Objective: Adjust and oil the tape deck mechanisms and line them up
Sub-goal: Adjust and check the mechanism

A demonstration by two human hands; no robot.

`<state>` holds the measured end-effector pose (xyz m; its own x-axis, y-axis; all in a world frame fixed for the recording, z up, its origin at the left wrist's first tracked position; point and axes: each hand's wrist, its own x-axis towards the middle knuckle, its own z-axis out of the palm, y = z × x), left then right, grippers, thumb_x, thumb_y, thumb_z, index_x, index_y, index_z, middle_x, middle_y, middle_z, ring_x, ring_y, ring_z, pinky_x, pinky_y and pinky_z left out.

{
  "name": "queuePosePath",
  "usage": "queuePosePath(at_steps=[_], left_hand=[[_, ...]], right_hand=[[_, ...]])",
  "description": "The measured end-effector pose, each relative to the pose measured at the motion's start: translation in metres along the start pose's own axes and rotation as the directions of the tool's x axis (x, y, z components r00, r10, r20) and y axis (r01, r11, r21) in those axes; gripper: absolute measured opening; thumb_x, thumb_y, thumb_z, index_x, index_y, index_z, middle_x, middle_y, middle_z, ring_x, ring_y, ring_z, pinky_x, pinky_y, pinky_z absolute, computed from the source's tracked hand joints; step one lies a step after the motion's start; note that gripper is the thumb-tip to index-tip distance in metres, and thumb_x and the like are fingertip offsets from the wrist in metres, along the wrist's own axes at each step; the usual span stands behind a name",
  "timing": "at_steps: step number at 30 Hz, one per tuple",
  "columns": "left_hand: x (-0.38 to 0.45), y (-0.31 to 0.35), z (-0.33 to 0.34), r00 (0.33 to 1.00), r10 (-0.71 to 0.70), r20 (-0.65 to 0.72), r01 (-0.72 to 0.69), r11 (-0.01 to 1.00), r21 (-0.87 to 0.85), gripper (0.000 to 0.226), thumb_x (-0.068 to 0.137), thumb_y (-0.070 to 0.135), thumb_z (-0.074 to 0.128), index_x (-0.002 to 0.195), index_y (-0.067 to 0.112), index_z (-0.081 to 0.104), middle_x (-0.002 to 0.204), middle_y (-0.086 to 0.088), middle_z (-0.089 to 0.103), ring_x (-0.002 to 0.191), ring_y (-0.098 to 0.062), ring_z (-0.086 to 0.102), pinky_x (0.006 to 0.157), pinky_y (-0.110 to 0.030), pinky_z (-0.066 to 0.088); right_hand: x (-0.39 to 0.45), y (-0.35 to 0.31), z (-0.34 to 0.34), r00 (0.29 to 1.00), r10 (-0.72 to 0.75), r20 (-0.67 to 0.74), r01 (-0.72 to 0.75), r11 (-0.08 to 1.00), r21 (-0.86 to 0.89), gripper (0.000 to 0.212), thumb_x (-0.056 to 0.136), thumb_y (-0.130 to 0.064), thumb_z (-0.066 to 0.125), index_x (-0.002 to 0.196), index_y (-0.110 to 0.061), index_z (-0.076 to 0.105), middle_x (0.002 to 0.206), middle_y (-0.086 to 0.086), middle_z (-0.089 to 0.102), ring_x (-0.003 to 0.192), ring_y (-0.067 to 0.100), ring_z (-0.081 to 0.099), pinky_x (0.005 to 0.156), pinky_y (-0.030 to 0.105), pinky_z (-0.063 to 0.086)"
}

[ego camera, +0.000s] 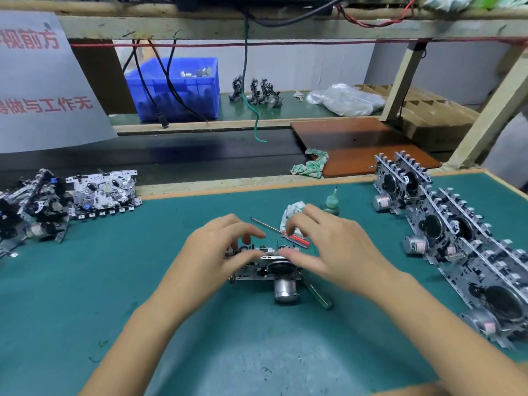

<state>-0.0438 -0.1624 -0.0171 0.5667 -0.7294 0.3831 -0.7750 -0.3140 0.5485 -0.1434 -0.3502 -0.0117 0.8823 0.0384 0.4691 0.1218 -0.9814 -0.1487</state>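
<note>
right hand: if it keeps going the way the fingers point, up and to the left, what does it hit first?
Probably the left hand. The right hand points up-left across the tape deck mechanism that both hands hold, and their fingertips nearly meet over it. Depth is unclear; the red-handled screwdriver lies just beyond.

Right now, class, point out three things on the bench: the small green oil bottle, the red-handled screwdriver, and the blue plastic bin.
small green oil bottle (331,202), head view, on its green body.
red-handled screwdriver (297,239), head view, on its red handle.
blue plastic bin (183,95), head view, on its front wall.
</note>
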Motion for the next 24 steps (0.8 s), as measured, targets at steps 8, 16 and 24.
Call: queuePosePath(at_steps=[8,16,24], left_hand=[[-0.002,0.009,-0.005,0.999,0.025,0.038,-0.033,0.973,0.227,0.005,0.086,0.026,0.067,0.090,0.023,0.070,0.083,0.013,0.056,0.081,-0.010,0.051,0.064,-0.036,0.048],[0.027,0.053,0.008,0.944,0.296,0.143,-0.312,0.944,0.106,0.006,0.089,0.020,0.065,0.089,0.015,0.069,0.083,0.004,0.059,0.076,-0.016,0.050,0.067,-0.024,0.036],[0.085,0.121,0.093,0.800,0.537,0.268,-0.520,0.843,-0.135,0.016,0.092,0.021,0.060,0.103,0.012,0.067,0.100,-0.004,0.059,0.095,-0.019,0.049,0.080,-0.025,0.035]], right_hand=[[0.022,-0.005,0.006,0.941,-0.325,0.095,0.336,0.932,-0.134,0.032,0.084,-0.031,0.070,0.065,-0.011,0.055,0.053,0.001,0.053,0.038,0.023,0.049,0.039,0.022,0.025],[-0.028,0.012,-0.037,0.997,-0.076,-0.003,0.075,0.994,-0.081,0.037,0.088,-0.039,0.049,0.060,-0.014,0.050,0.048,-0.002,0.048,0.040,0.026,0.045,0.035,0.025,0.035],[-0.115,0.046,-0.085,0.931,0.345,-0.117,-0.361,0.916,-0.175,0.033,0.080,-0.034,0.058,0.055,-0.021,0.040,0.041,-0.010,0.030,0.036,0.015,0.034,0.041,0.025,0.035]])
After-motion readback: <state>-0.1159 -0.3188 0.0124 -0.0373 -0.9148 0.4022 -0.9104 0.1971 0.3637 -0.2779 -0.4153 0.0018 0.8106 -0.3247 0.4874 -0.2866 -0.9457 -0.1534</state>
